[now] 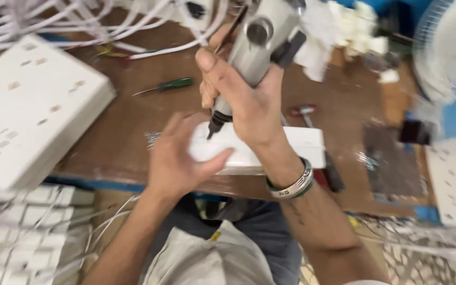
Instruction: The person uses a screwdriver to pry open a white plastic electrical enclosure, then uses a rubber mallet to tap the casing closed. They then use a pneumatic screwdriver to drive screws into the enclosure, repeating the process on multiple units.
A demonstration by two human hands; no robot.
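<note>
My right hand (249, 100) grips a grey electric screwdriver (257, 39), held upright with its dark tip pressed down on a white plastic extension-board casing (304, 145). That casing lies flat on the brown workbench (133, 132) near its front edge. My left hand (178, 158) clasps the casing's left end, thumb on top. A silver bracelet and a green band circle my right wrist.
A stack of white board casings (27, 105) sits at the left. Bundles of white cables (80, 21) lie at the back, and a green-handled screwdriver (167, 86) rests on the bench. A white fan (452, 47) stands at the right. More white parts (27, 237) lie lower left.
</note>
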